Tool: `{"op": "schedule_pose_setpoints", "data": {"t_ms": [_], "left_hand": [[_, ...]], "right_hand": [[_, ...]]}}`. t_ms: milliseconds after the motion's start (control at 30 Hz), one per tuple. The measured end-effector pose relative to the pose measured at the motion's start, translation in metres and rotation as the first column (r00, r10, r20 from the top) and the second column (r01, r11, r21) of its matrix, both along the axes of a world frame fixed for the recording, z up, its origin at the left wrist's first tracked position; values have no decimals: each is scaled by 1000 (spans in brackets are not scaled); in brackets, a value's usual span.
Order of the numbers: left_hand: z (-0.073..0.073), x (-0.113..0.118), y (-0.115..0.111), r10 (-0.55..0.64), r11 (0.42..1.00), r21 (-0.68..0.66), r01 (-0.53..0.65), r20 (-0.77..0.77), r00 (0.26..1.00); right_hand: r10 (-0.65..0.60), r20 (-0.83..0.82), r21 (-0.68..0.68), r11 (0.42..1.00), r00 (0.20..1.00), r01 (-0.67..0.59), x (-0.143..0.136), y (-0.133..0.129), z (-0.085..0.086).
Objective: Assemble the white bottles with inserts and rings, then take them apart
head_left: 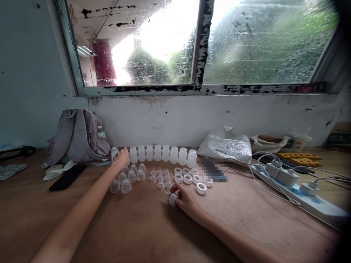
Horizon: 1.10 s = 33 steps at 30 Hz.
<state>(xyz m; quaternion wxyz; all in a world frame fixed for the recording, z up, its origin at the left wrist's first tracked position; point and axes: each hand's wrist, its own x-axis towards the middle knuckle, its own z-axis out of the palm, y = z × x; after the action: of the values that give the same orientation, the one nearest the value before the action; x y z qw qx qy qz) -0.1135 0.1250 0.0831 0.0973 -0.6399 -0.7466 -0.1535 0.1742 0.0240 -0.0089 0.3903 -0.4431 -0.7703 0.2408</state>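
Note:
At the left end of a row of frosted white baby bottles (157, 153), my left hand (121, 160) is closed around a bottle that it mostly hides. A bottle (114, 151) shows just left of its fingers. My right hand (184, 197) holds a white screw ring with a clear nipple (172, 199) in a pinch, low over the table front. Clear nipples (159, 178) stand in a small group beyond the right hand. White screw rings (188, 179) lie to their right, one ring (201, 188) nearer me. Clear dome caps (126, 186) stand below my left hand.
A grey backpack (78, 137) and a black phone (67, 177) are on the left of the wooden table (131, 226). A silver bag (226, 144) lies at the back right. The power strip (309, 197) has plugs and trailing white cables on the right. A blurred patch (214, 170) hides something.

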Motion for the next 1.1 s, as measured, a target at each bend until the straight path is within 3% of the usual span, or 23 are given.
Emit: {"op": "schedule_pose_setpoints", "data": {"t_ms": [167, 267, 333, 400, 500, 567, 633, 800, 900, 1000, 1100], "left_hand": [[-7, 0, 5, 17, 999, 32, -16, -28, 999], [4, 0, -4, 8, 997, 82, -3, -50, 999], [14, 3, -16, -33, 981, 186, 47, -74, 997], [22, 10, -33, -132, 908, 387, 158, -93, 987], [21, 31, -65, -370, 734, 596, 326, -52, 928], [10, 49, -87, -542, 674, 608, 419, 23, 840], [-6, 65, -106, -658, 676, 543, 498, 140, 740], [-49, 88, -122, -795, 605, 451, 656, 287, 535], [-68, 92, -120, -804, 591, 485, 645, 419, 422], [-79, 94, -117, -721, 631, 445, 635, 639, 269], [-81, 95, -115, -622, 632, 280, 723, 739, 257]], "right_hand": [[3, -9, -4, 1000, 1000, -3, 1, -1, 2], [2, -57, -51, 999, 998, -5, 0, -2, 3], [9, -111, -121, 992, 994, -22, 0, -2, 3], [18, -170, -190, 981, 985, -51, -1, -3, 4], [15, -254, -238, 968, 967, -77, -2, -4, 4], [6, -310, -260, 961, 951, -91, -2, -3, 5], [-2, -371, -305, 945, 929, -120, -2, -2, 7], [-43, -514, -440, 871, 857, -221, 0, -1, 15], [-58, -612, -452, 845, 789, -288, 2, -4, 22], [-27, -704, -421, 821, 710, -386, 3, -7, 30], [-14, -730, -431, 785, 683, -445, 3, -10, 37]]}}
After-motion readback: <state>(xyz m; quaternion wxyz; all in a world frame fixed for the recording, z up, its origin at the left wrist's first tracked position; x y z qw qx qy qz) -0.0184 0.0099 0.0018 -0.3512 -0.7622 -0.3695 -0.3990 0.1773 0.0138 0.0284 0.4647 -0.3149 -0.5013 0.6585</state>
